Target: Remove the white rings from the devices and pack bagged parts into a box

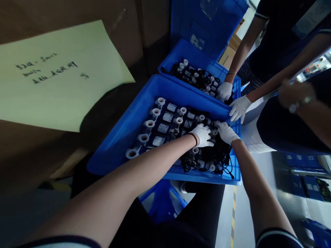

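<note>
A blue plastic crate [121, 127] in front of me holds rows of dark devices [162, 128] with pale labels and white ring-shaped fittings [144, 138]. My left hand [203, 135], in a white glove, lies over the devices in the crate's right half, its fingers curled on a dark device that is mostly hidden beneath it. Close beside it, my white-gloved right hand [227, 133] is closed near a small white fitting and black cables; what it pinches is hidden. Bundled black cables [222, 153] hang loosely below my right hand.
A second blue crate [178, 51] with similar devices adjoins the far side; a co-worker's gloved hands [224, 91] reach into it and onto the rim. Another person's arm [297, 96] is at right. A handwritten yellow-green sheet [64, 75] is on brown cardboard at left.
</note>
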`<action>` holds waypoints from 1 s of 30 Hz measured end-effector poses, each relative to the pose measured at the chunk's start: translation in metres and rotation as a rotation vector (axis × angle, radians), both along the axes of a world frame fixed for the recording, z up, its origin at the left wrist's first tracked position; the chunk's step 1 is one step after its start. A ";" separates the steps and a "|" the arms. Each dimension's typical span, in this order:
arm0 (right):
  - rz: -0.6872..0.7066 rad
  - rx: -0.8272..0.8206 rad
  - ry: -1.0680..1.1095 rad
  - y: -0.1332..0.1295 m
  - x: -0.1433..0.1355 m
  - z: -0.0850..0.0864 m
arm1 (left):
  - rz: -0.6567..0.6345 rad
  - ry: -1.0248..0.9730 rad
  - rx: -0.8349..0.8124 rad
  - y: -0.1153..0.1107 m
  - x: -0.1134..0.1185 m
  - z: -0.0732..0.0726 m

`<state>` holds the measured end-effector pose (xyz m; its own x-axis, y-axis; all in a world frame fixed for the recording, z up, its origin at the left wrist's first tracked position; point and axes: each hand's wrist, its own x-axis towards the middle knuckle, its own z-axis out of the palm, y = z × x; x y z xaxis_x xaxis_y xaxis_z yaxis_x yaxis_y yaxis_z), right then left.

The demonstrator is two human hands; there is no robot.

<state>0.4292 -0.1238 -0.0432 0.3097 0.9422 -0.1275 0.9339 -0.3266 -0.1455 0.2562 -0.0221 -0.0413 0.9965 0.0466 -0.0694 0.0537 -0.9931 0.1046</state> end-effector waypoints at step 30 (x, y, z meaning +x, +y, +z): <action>-0.156 0.331 0.210 -0.004 -0.013 -0.001 | 0.091 0.036 -0.082 -0.024 0.015 -0.015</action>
